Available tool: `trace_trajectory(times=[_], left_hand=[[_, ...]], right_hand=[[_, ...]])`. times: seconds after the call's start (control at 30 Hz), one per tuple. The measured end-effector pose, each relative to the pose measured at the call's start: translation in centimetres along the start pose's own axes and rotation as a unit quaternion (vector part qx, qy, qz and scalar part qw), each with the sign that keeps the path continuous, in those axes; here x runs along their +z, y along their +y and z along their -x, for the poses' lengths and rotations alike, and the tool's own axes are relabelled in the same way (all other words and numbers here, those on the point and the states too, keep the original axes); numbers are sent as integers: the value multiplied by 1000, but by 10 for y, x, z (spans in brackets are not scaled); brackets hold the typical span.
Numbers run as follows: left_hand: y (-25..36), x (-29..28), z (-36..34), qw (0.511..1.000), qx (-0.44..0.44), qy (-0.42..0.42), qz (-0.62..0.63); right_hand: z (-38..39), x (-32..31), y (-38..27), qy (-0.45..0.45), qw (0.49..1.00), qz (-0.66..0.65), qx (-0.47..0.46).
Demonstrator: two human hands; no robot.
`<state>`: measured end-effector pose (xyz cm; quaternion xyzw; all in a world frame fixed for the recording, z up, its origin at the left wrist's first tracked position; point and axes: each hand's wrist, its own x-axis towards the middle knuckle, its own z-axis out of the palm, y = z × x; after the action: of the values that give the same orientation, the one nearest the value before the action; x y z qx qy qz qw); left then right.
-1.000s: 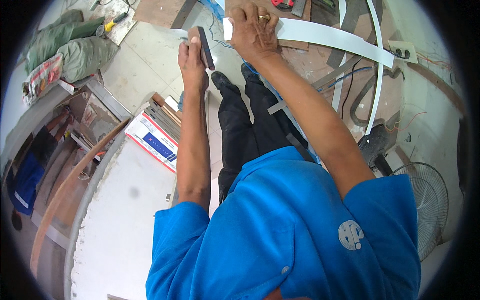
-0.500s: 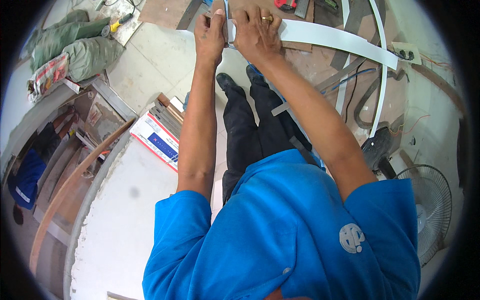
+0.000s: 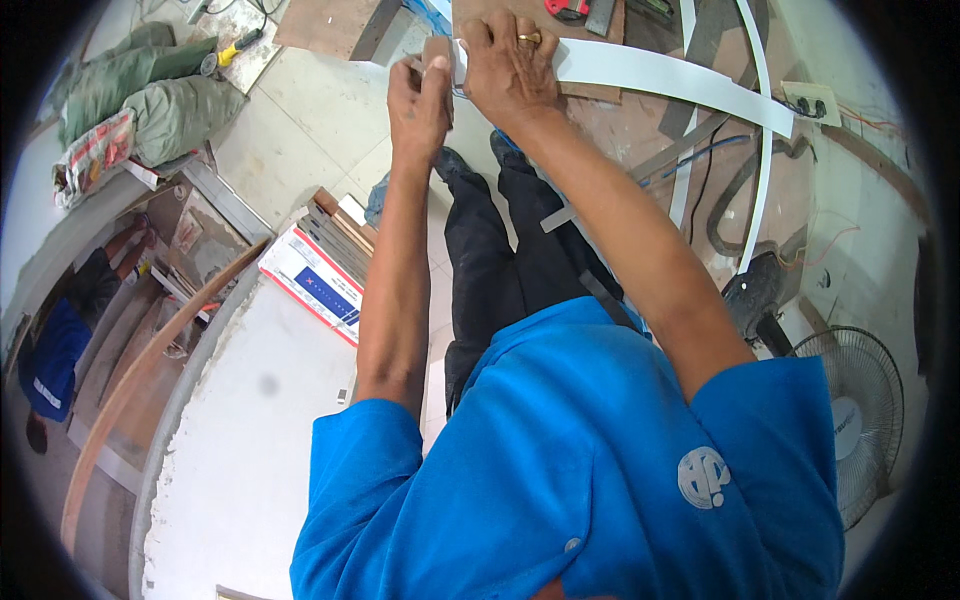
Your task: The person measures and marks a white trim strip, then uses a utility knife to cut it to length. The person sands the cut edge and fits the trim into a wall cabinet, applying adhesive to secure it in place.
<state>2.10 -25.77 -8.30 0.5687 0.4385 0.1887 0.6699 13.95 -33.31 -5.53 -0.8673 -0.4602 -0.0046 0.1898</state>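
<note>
Red tool (image 3: 567, 9) beside white strip (image 3: 660, 77) under right hand (image 3: 515, 72); fan (image 3: 868, 425) near sleeve (image 3: 768, 412).

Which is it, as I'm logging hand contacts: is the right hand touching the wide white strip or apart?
Touching: the head view shows the right hand laid across the wide white strip near its left end.

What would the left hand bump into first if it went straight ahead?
Past the brown block the left hand holds, probably the blue material near the top edge, though it may lie lower; depth is unclear.
</note>
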Motion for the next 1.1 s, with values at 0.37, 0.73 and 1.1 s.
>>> trace_trajectory(times=[0.37,0.73,1.1], left_hand=[[-17,-25,51,995,-83,36,51],[30,9,-35,996,5,-33,84],[1,-11,3,997,-33,27,66]], right_hand=[[0,18,11,45,998,34,-35],[-5,0,2,17,1000,-18,-16],[1,10,7,25,999,42,-25]])
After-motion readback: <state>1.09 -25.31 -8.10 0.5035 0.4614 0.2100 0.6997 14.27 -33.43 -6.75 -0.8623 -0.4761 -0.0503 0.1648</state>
